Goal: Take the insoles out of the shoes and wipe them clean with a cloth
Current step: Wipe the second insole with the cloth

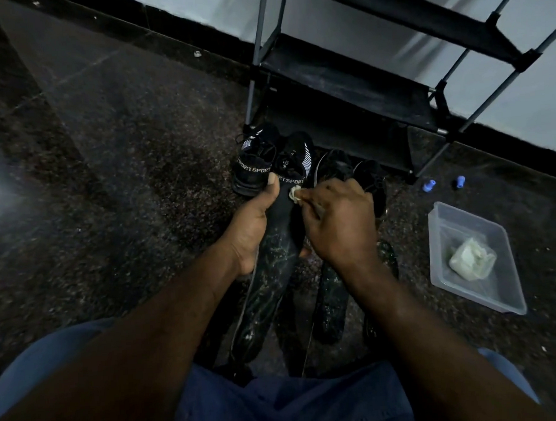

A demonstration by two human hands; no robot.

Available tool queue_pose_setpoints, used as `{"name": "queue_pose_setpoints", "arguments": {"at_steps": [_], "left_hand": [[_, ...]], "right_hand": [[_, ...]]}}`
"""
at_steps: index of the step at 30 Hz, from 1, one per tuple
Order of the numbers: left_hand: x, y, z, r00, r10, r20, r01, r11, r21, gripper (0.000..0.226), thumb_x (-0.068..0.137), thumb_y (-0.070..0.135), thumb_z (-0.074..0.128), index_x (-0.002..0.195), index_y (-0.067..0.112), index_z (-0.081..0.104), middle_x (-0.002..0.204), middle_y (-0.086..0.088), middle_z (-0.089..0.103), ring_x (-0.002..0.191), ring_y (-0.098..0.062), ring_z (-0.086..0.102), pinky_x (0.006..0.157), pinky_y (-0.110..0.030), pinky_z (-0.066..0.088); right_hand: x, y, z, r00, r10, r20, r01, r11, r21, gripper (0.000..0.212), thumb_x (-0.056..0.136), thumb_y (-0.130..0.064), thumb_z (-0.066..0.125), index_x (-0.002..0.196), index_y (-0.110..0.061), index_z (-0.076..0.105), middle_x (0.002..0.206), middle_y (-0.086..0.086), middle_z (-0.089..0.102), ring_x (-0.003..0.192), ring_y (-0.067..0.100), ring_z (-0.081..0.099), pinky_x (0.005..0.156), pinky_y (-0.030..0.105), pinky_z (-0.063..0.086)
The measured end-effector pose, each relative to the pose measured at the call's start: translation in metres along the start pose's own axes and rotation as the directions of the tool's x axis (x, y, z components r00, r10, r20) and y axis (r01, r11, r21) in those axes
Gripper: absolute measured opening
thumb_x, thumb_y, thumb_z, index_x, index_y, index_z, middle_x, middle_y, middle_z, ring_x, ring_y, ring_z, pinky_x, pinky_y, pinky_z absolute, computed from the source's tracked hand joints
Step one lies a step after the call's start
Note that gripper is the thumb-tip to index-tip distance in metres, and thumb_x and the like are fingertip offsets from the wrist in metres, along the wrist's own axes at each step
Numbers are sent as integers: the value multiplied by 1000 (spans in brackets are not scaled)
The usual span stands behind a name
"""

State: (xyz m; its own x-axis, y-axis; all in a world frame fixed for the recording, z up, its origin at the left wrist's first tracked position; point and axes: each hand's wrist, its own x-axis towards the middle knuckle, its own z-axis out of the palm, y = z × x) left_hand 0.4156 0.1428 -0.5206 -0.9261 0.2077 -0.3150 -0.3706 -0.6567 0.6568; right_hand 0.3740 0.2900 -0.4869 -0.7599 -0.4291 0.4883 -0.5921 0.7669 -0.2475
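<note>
Head view: L hand [255, 224] gripped a long flat black insole [273, 275], flecked w/ pale speckles, above the dark speckled stone floor [124, 186]. R hand [338, 223] pinched a small crumpled off-white cloth [294, 195] onto its far end. Black knit sneakers [255, 166] just behind read "SPORT" in white.

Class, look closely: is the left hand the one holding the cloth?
No, the right hand pinches the cloth against the insole, which the left hand grips.
</note>
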Motion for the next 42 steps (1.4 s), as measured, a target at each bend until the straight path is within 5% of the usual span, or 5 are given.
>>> {"name": "queue_pose_setpoints", "arguments": {"at_steps": [5, 13, 23, 37, 42], "left_hand": [[3, 5, -1, 984, 109, -142, -111, 994, -10, 71, 105, 60, 37, 140, 2, 58, 134, -19, 67, 122, -32, 67, 91, -41, 60], [-4, 0, 7, 972, 125, -200, -99, 985, 138, 62, 103, 55, 48, 132, 3, 66, 126, -18, 72, 117, -31, 70, 96, -41, 57], [2, 1, -3, 933, 161, -323, -116, 981, 153, 64, 109, 51, 39, 132, -3, 63, 125, -18, 73, 117, -33, 70, 105, -51, 53], [4, 4, 1, 885, 185, -428, -137, 981, 141, 50, 110, 42, 45, 97, 4, 74, 93, -12, 80, 82, -24, 78, 70, -34, 63], [6, -5, 6, 898, 164, -408, -94, 978, 185, 49, 109, 42, 46, 107, 1, 72, 97, -14, 80, 84, -24, 78, 68, -33, 63]], "right_hand": [[-35, -2, 6, 994, -45, 99, 50, 998, -43, 23, 85, -31, 61, 100, -29, 78, 90, -4, 67, 90, 28, 58, 73, 42, 45], [-14, -6, 1, 997, 72, -41, -74, 996, -54, 24, 88, -34, 60, 101, -29, 79, 92, -5, 70, 91, 26, 59, 75, 40, 41], [-44, -2, 10, 994, 50, 101, -44, 997, -63, 24, 86, -36, 59, 99, -33, 79, 89, -5, 70, 88, 26, 61, 74, 39, 43], [-35, -5, 12, 991, 77, 111, -69, 995, -70, 27, 87, -37, 57, 101, -33, 79, 91, -7, 71, 89, 24, 62, 76, 39, 42], [-38, 3, 11, 990, 117, 80, -113, 992, -57, 22, 86, -36, 61, 98, -32, 80, 90, -6, 72, 88, 25, 63, 76, 40, 43]]}}
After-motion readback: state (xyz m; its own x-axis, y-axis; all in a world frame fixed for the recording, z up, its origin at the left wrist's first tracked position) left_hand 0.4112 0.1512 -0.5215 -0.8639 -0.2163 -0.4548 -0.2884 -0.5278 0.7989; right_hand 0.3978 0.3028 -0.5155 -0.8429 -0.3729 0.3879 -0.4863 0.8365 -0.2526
